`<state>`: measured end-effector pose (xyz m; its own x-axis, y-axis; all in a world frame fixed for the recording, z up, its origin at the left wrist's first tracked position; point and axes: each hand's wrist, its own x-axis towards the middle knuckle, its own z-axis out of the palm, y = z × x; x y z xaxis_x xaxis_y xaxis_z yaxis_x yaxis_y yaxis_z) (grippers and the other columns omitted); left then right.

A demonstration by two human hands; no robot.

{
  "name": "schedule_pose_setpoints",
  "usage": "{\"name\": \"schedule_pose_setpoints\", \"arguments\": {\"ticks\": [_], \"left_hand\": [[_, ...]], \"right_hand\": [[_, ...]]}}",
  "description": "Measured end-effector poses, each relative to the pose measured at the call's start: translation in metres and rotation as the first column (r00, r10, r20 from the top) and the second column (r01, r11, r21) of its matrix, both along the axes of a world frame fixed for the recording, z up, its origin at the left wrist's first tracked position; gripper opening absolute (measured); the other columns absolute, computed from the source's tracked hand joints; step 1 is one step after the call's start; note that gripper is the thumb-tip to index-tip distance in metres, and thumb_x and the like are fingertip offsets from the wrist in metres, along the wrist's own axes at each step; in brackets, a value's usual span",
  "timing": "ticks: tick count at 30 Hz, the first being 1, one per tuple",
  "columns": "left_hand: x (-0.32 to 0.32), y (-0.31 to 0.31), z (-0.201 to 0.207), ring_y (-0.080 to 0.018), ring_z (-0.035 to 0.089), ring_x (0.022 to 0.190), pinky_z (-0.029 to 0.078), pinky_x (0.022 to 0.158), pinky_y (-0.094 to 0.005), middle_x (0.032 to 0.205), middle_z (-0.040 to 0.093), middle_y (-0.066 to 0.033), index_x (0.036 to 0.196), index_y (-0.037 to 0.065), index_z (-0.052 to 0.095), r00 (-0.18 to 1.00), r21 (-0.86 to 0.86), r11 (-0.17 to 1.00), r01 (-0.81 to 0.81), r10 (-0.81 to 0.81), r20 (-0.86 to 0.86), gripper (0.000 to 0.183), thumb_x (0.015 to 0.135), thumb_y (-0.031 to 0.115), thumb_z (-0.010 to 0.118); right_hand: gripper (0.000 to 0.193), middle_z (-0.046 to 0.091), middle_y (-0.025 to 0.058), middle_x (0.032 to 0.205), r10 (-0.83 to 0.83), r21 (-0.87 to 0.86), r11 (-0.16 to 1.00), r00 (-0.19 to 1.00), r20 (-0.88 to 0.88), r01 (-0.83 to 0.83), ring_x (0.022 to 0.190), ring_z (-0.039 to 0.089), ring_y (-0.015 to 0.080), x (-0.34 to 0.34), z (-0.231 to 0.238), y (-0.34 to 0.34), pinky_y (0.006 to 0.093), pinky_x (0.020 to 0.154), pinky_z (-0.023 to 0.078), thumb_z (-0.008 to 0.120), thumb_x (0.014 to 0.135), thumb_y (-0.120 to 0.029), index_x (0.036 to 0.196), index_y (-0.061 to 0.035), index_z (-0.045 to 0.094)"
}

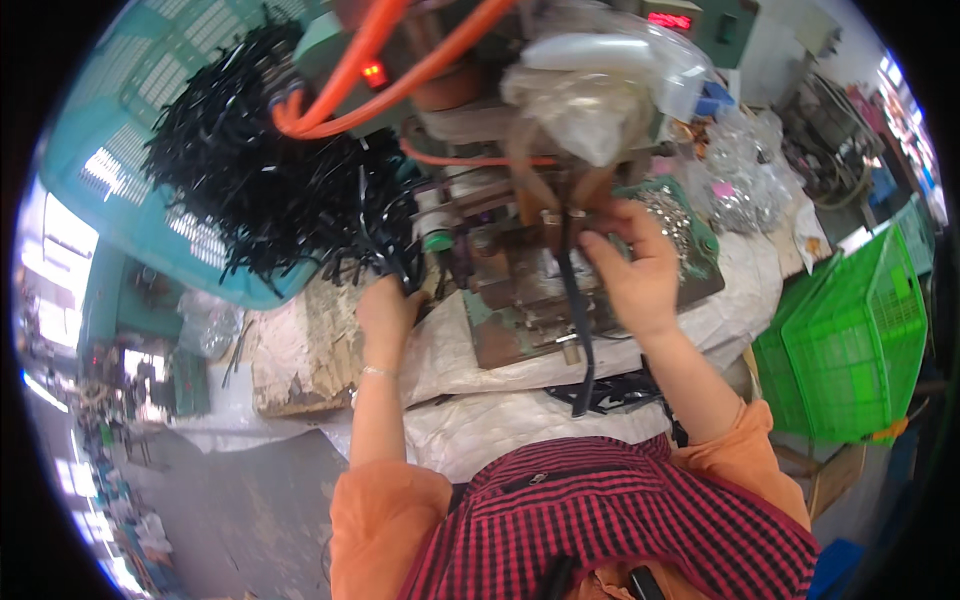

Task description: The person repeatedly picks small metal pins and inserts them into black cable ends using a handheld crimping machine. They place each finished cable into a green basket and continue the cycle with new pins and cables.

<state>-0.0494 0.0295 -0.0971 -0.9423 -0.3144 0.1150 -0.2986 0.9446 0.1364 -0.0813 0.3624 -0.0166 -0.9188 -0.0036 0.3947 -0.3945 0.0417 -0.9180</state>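
My right hand (640, 270) is at the green bench machine (500, 270), thumb and fingers bent together beside its work point; anything between the fingertips is hidden. Right next to them hangs a slender black strip (578, 320), shaped like a spectacle arm, its upper end at the machine and its lower end over the table edge. To the left, my left hand (385, 318) is closed around several similar black strips (402, 272) at the edge of a big tangled pile (270, 170). Small shiny metal parts (668, 215) lie on a green tray (705, 250) behind my right hand.
A teal basket (95, 180) holds the pile. Orange hoses (350, 75) arch over the machine, and a plastic-wrapped part (600, 90) hangs above it. Clear bags of parts (745, 170) sit at the back right. A bright green crate (850, 340) stands at the right.
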Motion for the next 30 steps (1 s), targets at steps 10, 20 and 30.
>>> {"name": "schedule_pose_setpoints", "arguments": {"ticks": [10, 20, 30], "left_hand": [[-0.005, -0.057, 0.023, -0.0185, 0.062, 0.057, 0.047, 0.056, -0.035, 0.07, 0.068, -0.0145, 0.085, -0.001, 0.073, 0.899, 0.303, 0.953, 0.001, 0.132, -0.418, 0.034, 0.096, 0.031, 0.072], [0.06, 0.153, 0.122, -0.0184, 0.07, 0.068, 0.057, 0.059, -0.0297, 0.104, 0.073, -0.014, 0.107, -0.001, 0.072, 0.284, -0.088, 0.596, 0.798, -0.501, -0.818, 0.023, 0.086, 0.007, 0.078], [0.039, 0.169, 0.102, -0.0194, 0.066, 0.064, 0.052, 0.053, -0.0286, 0.108, 0.074, -0.0197, 0.103, 0.0, 0.074, 0.137, -0.209, 0.424, 0.881, -0.653, -0.744, 0.032, 0.073, 0.007, 0.084]], "right_hand": [[0.045, 0.068, 0.0091, 0.114, 0.198, -0.412, 0.904, 0.966, 0.167, -0.114, 0.099, 0.065, 0.0118, 0.021, 0.028, -0.028, 0.0263, 0.092, 0.05, 0.07, 0.089, 0.004, 0.132, 0.0031, 0.055], [0.028, 0.066, 0.0219, 0.125, -0.294, 0.668, 0.592, 0.892, -0.343, 0.452, 0.131, 0.053, 0.0421, 0.003, -0.006, 0.07, 0.0502, 0.109, 0.044, 0.078, 0.08, -0.014, 0.107, -0.008, 0.076], [0.014, 0.073, 0.0134, 0.103, -0.422, 0.602, 0.629, 0.866, -0.267, 0.492, 0.106, 0.066, 0.0338, -0.038, -0.041, 0.098, 0.0433, 0.09, 0.051, 0.076, 0.081, -0.013, 0.093, -0.007, 0.074]]}}
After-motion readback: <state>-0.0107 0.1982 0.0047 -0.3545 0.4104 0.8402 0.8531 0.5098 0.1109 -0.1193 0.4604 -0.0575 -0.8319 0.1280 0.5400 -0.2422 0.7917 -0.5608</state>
